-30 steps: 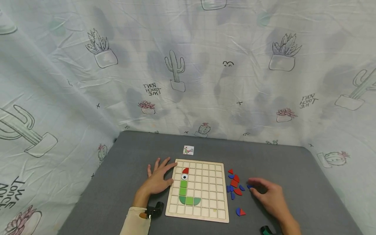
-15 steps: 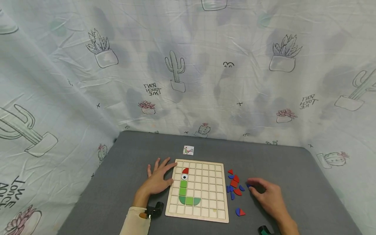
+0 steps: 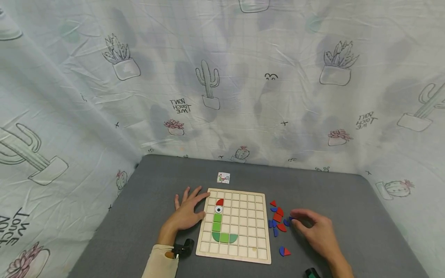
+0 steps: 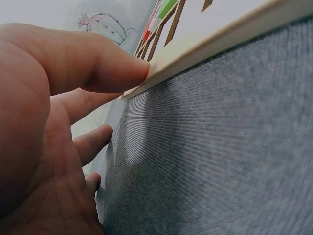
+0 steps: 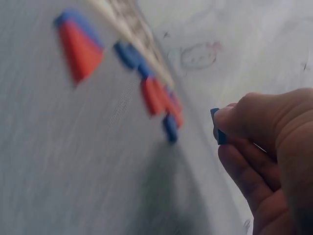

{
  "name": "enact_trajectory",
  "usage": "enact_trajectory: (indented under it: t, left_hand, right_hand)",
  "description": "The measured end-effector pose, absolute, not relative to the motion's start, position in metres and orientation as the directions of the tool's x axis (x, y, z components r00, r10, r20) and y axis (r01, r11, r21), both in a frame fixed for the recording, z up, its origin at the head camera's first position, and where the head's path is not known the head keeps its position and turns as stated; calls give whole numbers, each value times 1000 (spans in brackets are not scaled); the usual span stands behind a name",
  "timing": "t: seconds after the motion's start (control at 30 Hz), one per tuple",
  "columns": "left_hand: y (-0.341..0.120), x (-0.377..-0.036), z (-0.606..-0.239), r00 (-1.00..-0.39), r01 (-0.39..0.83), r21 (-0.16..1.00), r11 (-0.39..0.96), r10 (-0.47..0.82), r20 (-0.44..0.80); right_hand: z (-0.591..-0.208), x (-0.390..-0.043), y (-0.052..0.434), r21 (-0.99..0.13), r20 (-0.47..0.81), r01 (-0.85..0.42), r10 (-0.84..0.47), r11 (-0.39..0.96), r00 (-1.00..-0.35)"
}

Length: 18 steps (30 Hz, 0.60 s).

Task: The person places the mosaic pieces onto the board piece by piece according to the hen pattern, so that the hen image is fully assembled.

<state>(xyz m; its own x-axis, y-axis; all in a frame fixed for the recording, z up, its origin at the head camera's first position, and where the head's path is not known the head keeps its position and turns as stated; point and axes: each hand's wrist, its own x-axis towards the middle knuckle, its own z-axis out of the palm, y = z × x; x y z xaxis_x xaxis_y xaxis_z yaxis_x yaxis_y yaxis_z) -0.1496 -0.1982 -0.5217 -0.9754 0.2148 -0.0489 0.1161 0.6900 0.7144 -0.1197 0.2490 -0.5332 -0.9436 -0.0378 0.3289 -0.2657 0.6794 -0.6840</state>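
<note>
— What is gripped by the right hand (image 3: 318,229)?

— A small blue piece (image 5: 216,128) is pinched at the fingertips, just right of the loose red and blue pieces (image 3: 278,220); its shape is mostly hidden.

— And the left hand (image 3: 187,210)?

— It is laid flat on the grey table (image 3: 146,208), fingers straight, one fingertip pressed against the wooden grid board (image 3: 250,247). Nothing is held. The board is cut off in the left wrist view.

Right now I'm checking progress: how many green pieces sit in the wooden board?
4 on the board: two stacked green squares below the eye piece, then a bottom row of quarter-round, square, quarter-round, though the seams are faint.
</note>
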Motion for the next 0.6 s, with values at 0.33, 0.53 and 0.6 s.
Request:
enact_trajectory:
  t: [0.33,0.53,0.6]
  left_hand:
    - [-199,-149,-522,-976,118,713,691,214,-46]
    - [-199,-149,-522,-976,118,715,690,213,-45]
    - [-198,-149,-522,-976,119,714,691,214,-45]
  right_hand:
    - [-515,-126,216,-724,420,-479,-233,497,-877]
    - [-512,-127,194,-702,437,-526,-293,479,-850]
    - [-511,-128,187,-703,431,-535,-319,469,-844]
